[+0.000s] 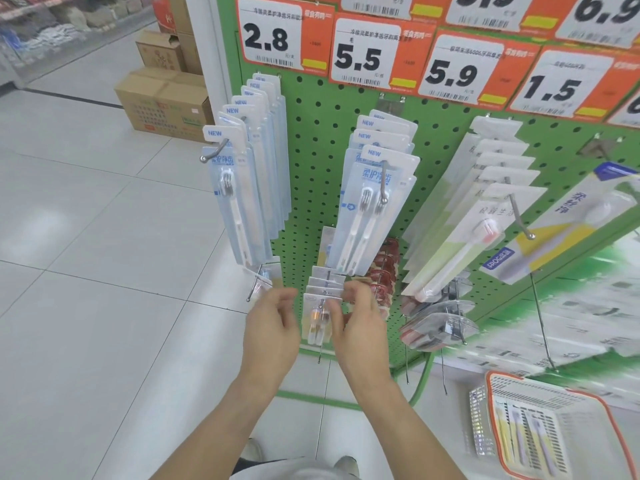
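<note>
Flanking a row of blister packs [316, 318] hung low on the green pegboard [311, 168], both hands were raised at the same height. The right hand [360, 327] pinched the right edge of the front packs, thumb in front, fingers [355, 293] curled behind. The left hand [273, 327] was just beside the left edge, fingers [288, 299] loosely curled and slightly apart; blur prevented confirming contact.

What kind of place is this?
A shop aisle, probably a supermarket or discount store: green perforated pegboard rack hung with clear carded toothbrush packs, orange-and-white paper price tags above, white-and-orange plastic shopping basket on the floor.
</note>
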Motion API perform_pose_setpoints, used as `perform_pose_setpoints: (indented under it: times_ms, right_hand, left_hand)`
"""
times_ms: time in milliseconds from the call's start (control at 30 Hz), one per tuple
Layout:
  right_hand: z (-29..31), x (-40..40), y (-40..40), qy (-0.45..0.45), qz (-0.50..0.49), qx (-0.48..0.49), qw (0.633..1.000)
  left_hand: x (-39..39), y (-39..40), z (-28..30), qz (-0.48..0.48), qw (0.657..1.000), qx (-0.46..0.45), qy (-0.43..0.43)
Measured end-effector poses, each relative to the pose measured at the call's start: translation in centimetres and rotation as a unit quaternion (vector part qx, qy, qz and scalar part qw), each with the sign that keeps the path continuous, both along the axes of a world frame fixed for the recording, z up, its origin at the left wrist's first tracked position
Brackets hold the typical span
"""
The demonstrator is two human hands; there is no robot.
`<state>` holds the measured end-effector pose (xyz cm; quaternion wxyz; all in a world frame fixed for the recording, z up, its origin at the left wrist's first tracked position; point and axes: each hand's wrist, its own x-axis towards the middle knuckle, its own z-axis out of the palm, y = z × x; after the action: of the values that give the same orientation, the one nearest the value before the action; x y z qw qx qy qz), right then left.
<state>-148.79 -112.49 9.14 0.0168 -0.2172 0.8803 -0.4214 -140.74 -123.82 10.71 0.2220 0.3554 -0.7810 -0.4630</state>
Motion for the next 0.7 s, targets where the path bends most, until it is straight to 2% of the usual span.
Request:
perform_pose_setpoints:
  times_ms: [100, 167, 300, 500, 700]
  right_hand:
    - [0.3, -0.7, -0.2, 0.015, -0.010, -0.010, 1.000]
    - [0.3, -1.1, -0.3, 0.029, -0.007, -0.004, 1.000]
    - [0.3, -1.9, -0.1, 0.047, -0.008, 0.002, 0.999]
    - [0.3, -1.7, -0.1, 0.047, -0.013, -0.005, 0.999]
    - [0.8, -2.1, 0.1, 0.024, -0.009, -0.008, 1.000]
  left_hand:
    - [-1.2, 0.4, 2.0, 0.012, 0.996, 0.003, 0.084]
    - [-2.7, 0.1, 2.7, 0.013, 0.995, 0.027, 0.100]
    - [-6.8, -1.0, 2.8, -0.010, 0.997, 0.045, 0.067]
    - [-12.0, -4.3, 0.6, -0.072, 0.990, 0.079, -0.088]
    - [-14.4, -5.7, 0.2, -0.046, 0.992, 0.087, -0.083]
